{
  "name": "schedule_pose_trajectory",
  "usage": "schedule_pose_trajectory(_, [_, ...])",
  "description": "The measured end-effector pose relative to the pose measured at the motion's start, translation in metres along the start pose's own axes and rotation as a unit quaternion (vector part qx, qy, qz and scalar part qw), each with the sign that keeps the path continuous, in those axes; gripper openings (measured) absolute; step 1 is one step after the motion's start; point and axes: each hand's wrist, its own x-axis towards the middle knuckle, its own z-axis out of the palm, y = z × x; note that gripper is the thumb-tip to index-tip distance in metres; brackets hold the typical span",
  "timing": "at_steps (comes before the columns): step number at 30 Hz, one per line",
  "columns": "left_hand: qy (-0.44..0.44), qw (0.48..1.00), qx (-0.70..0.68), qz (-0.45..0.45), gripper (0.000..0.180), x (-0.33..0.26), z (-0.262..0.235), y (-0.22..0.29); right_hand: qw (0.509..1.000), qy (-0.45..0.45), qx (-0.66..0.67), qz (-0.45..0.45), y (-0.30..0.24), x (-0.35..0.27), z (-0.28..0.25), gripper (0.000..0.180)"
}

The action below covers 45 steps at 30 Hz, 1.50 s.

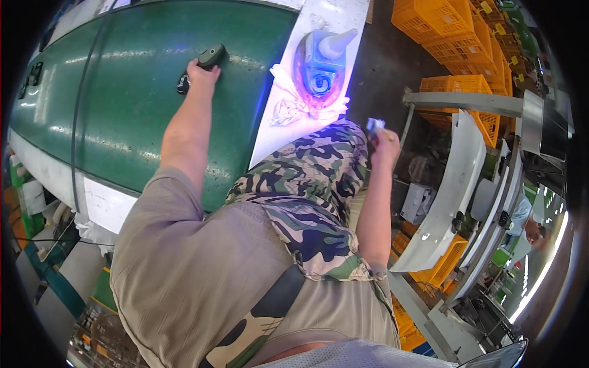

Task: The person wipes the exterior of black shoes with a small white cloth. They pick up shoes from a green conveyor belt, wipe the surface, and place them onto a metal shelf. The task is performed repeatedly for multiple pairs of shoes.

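Left hand (202,75) clamped on a dark handheld tool (211,56) up at 11 o'clock on the green panel (135,92), right hand (385,142) pinching a small bluish scrap (375,125) around 2 o'clock.

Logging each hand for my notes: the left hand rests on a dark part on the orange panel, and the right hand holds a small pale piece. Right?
Not quite: the head view shows the panel is green. The left hand does rest on the dark part, and the right hand holds a small pale piece.

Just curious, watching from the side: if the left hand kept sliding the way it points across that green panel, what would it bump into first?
The left hand would meet the dark oval fitting at its fingertips; it may already touch it.
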Motion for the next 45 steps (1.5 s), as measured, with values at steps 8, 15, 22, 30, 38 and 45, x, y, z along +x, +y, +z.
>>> schedule_pose_trajectory(8, [-0.145, 0.981, 0.12, 0.041, 0.037, 0.03, -0.069, 0.017, 0.854, -0.116, -0.321, -0.393, -0.016, 0.01, 0.121, 0.011])
schedule_pose_trajectory(15, [-0.246, 0.958, 0.133, -0.054, 0.039, -0.031, -0.115, -0.005, 0.741, -0.172, -0.434, -0.483, -0.038, 0.0, 0.169, 0.008])
schedule_pose_trajectory(22, [-0.311, 0.92, 0.092, -0.218, 0.042, -0.13, -0.108, -0.063, 0.689, -0.191, -0.502, -0.486, -0.027, 0.002, 0.183, 0.005])
schedule_pose_trajectory(30, [-0.344, 0.887, 0.158, -0.264, 0.039, -0.149, -0.073, -0.092, 0.643, -0.211, -0.478, -0.559, -0.038, -0.001, 0.176, 0.006])
schedule_pose_trajectory(38, [-0.438, 0.85, 0.27, -0.109, 0.05, -0.172, -0.025, -0.071, 0.847, -0.143, -0.496, -0.126, -0.027, 0.012, 0.173, 0.036])
schedule_pose_trajectory(45, [-0.544, 0.69, 0.424, 0.221, 0.06, -0.211, 0.004, -0.059, 0.946, -0.127, -0.293, -0.055, -0.008, 0.036, 0.134, 0.023])
